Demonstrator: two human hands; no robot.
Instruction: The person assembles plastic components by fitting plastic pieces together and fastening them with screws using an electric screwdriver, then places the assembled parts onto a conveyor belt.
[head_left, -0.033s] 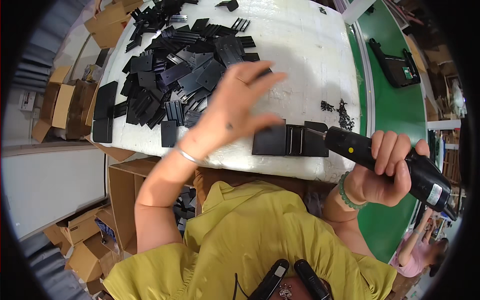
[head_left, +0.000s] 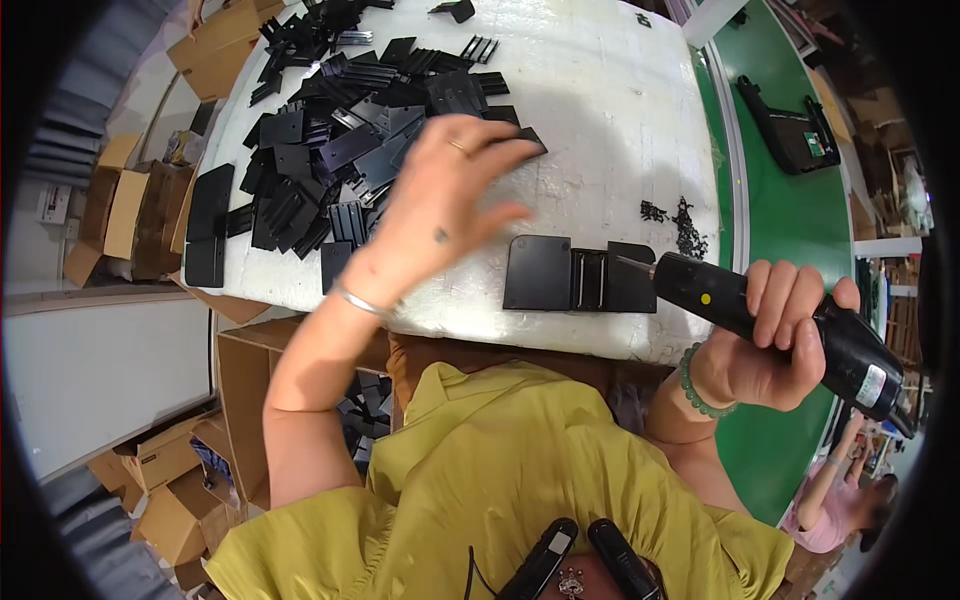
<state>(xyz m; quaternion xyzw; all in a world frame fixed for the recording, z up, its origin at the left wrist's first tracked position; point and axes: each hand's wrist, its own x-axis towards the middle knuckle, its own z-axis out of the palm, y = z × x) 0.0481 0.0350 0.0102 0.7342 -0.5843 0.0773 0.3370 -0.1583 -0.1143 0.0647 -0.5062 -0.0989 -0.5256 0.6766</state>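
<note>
My left hand (head_left: 440,210) hovers with its fingers spread over the near edge of a pile of flat black plastic parts (head_left: 340,150) on the white table (head_left: 600,120); it holds nothing and is slightly blurred. My right hand (head_left: 770,340) grips a black electric screwdriver (head_left: 700,290). The screwdriver's bit touches the right end of a black plate assembly (head_left: 575,275) that lies at the table's near edge. A small heap of black screws (head_left: 680,225) lies just beyond the assembly.
A green conveyor belt (head_left: 790,210) runs along the right of the table and carries a black device (head_left: 790,125). Cardboard boxes (head_left: 120,210) stand to the left, and an open carton (head_left: 250,390) sits under the table. Another person (head_left: 840,490) is at the lower right.
</note>
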